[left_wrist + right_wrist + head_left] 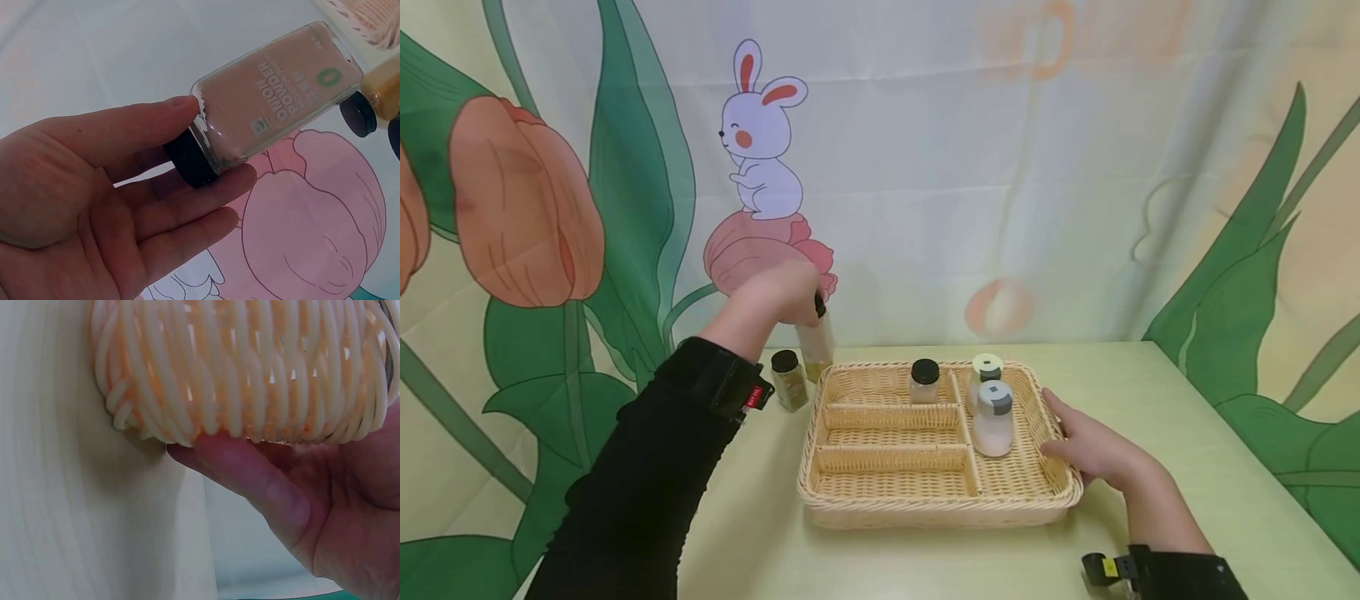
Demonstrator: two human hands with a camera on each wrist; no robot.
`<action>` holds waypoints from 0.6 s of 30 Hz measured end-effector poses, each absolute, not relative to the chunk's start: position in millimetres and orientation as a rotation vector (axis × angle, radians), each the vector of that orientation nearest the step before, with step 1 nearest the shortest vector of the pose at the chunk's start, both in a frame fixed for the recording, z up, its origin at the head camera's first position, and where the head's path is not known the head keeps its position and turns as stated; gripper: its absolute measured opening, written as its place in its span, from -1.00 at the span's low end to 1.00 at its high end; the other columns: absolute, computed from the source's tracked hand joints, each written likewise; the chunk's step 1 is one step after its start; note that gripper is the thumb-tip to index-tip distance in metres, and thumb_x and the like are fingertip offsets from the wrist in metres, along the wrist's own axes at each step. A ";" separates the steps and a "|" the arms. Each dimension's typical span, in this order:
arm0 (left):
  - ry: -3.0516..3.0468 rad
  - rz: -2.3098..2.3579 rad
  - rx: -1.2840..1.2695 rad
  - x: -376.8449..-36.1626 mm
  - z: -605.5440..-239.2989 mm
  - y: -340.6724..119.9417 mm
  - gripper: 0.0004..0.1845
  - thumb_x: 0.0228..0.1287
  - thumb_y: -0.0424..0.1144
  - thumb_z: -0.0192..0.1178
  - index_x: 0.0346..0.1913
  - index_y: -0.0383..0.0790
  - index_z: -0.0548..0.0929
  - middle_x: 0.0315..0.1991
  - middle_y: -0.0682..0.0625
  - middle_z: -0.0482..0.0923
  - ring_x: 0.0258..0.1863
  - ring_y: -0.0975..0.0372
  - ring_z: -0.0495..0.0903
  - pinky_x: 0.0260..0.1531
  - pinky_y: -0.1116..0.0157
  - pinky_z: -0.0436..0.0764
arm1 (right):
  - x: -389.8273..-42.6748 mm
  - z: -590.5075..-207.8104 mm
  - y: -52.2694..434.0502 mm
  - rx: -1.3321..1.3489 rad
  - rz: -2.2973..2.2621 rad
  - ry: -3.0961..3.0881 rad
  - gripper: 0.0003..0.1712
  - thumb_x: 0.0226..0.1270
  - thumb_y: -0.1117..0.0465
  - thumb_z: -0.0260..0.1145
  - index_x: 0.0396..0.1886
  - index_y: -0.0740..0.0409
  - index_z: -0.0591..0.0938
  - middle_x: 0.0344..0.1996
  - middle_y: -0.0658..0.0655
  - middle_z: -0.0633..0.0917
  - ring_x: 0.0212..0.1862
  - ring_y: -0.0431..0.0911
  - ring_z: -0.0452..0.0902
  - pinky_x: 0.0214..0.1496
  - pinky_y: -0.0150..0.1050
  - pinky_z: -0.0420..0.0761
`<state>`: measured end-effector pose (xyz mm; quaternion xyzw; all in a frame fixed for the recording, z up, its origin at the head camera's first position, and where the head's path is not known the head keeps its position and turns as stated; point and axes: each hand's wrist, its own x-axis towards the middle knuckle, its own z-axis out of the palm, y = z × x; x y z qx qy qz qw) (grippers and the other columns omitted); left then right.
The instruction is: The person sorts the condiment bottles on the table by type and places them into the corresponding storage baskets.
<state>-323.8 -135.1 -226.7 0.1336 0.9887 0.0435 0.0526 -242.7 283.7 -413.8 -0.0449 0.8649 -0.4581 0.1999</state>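
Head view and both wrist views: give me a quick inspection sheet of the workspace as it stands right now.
Surface: pale green table, bare at right.
Job's things: onion powder jar lifted in the left hand; wicker tray with dividers holds a black-lidded jar in a back compartment and two white shakers in the right one.
Clutter: small dark-lidded jar on the table left of the tray.
Grippers: left hand grips the jar near its black cap; right hand rests against the tray's right rim.
Cables: nothing seen.
Surroundings: cartoon backdrop with rabbit, tulips and leaves.
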 end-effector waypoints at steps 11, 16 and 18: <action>2.988 0.085 0.465 -326.6 -231.4 -119.9 -0.68 0.19 -0.33 0.41 0.01 -0.34 0.73 -0.07 -0.18 0.68 -0.14 0.02 0.63 -0.08 0.10 0.69 | -243.1 -413.5 283.5 -0.128 -1.277 2.420 0.07 0.46 0.29 0.21 0.67 0.07 -0.31 0.46 0.63 0.06 -0.39 0.04 0.67 -0.46 0.00 0.68; 2.973 0.123 0.460 -324.4 -231.2 -111.9 -0.71 0.21 -0.34 0.39 0.00 -0.34 0.73 -0.09 -0.17 0.68 -0.17 0.03 0.63 -0.10 0.11 0.69 | -243.1 -413.3 283.8 -0.127 -1.280 2.415 0.07 0.47 0.30 0.20 0.67 0.06 -0.31 0.46 0.64 0.05 -0.39 0.05 0.68 -0.45 0.01 0.69; 2.975 0.122 0.472 -323.8 -231.8 -109.2 -0.70 0.20 -0.35 0.39 0.00 -0.34 0.73 -0.09 -0.17 0.68 -0.17 0.03 0.63 -0.10 0.11 0.69 | -243.2 -413.6 284.0 -0.127 -1.283 2.412 0.07 0.47 0.30 0.20 0.67 0.06 -0.32 0.45 0.64 0.06 -0.39 0.05 0.68 -0.45 0.02 0.69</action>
